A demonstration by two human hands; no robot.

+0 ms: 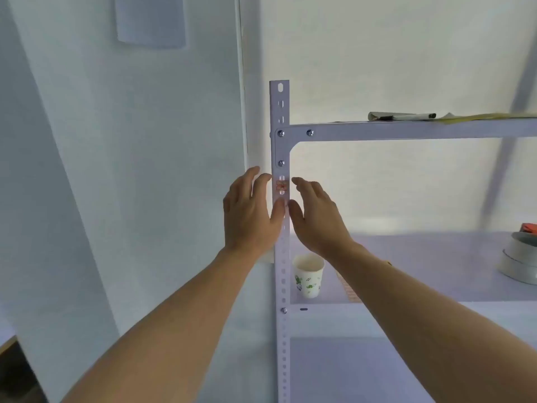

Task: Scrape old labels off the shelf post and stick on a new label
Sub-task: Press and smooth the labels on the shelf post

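Observation:
A white perforated shelf post (279, 112) stands upright in the middle of the view. A small orange label (282, 186) is stuck on it just below the top shelf bracket. My left hand (251, 212) is at the left of the post, fingers spread, its thumb resting on the post just under the label. My right hand (315, 216) is at the right of the post, fingers apart, its thumb touching the post at the same height. Neither hand holds anything.
A pen and yellowish paper (406, 116) lie on the top shelf. A paper cup with green print (308, 276) stands on the middle shelf beside the post. Rolls of tape (520, 257) sit at the right edge. A wall runs along the left.

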